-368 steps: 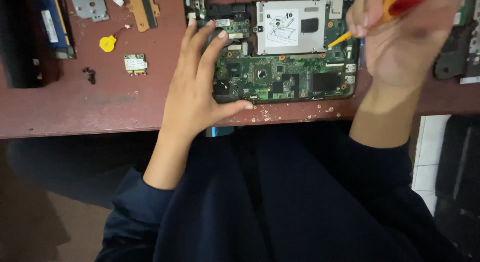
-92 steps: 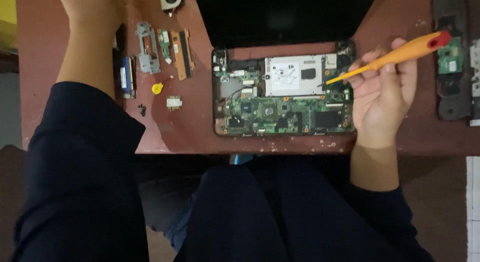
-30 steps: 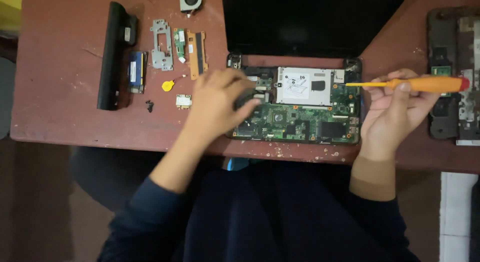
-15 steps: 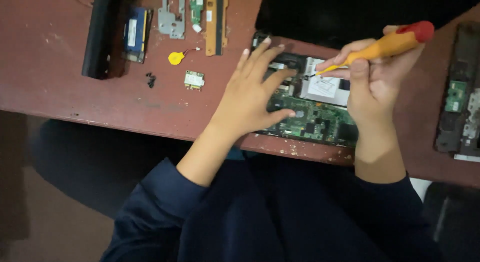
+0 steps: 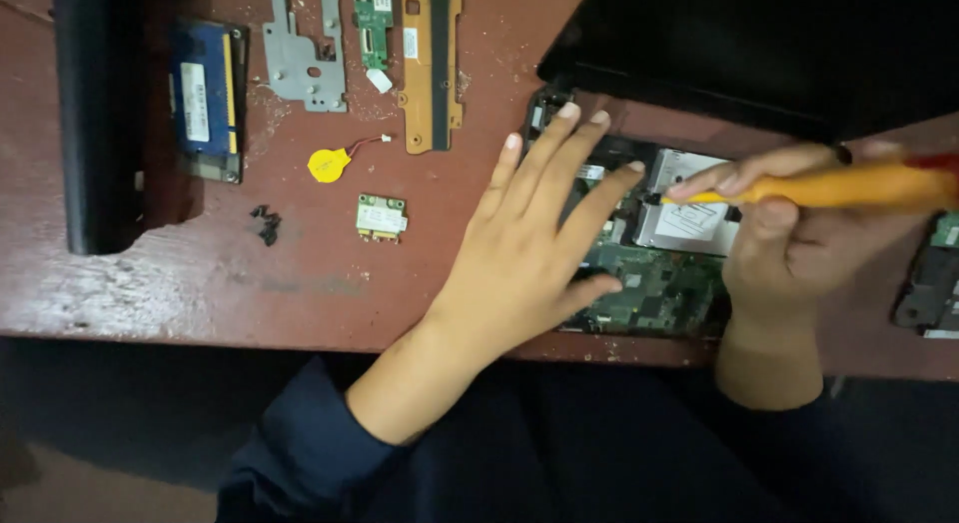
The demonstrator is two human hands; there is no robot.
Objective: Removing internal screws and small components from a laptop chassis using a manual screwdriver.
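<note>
An opened laptop base with a green circuit board (image 5: 654, 293) and a silver drive (image 5: 689, 218) lies on a reddish-brown table (image 5: 200, 293). My left hand (image 5: 529, 253) rests flat on the board's left side, fingers spread. My right hand (image 5: 789, 233) grips an orange screwdriver (image 5: 829, 186) with a red end; its tip points left at the drive's upper left corner.
Removed parts lie at the left: a long black battery (image 5: 95, 113), a blue memory module (image 5: 208, 98), a grey metal bracket (image 5: 300, 48), an orange strip board (image 5: 432, 63), a yellow coin cell (image 5: 328, 164), a small green card (image 5: 381, 216), black screws (image 5: 266, 223). A black screen (image 5: 759, 43) stands behind.
The camera has moved closer and to the left. My left hand came back from the far left onto the board. My right hand lowered the screwdriver's tip to the drive.
</note>
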